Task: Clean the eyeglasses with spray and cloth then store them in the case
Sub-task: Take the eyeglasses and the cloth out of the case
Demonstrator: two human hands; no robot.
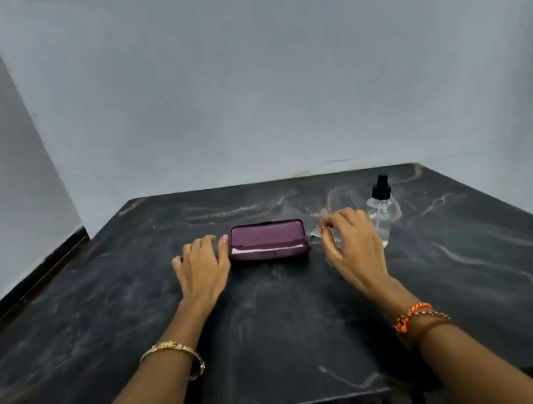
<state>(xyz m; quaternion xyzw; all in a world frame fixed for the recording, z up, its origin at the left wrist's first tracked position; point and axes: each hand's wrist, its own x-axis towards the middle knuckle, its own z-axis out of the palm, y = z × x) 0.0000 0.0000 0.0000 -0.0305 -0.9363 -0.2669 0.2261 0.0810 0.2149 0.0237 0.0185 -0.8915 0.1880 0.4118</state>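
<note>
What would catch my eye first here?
Probably the purple case, lying open in the middle of the dark marble table. The left hand rests just beside it, while the right hand pinches clear eyeglasses on the case's other side. Behind that hand stands a clear spray bottle with a black top.

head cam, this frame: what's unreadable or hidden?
- Clear-framed eyeglasses, head view: mostly behind the right hand; transparent and blurred, so fold state is unclear.
- Pale cloth inside the open purple hard case: only a strip shows above the front wall.
- Clear spray bottle with black nozzle: lower left hidden by the right hand; liquid level unreadable.
- Left hand: contact with the case is uncertain.
</note>
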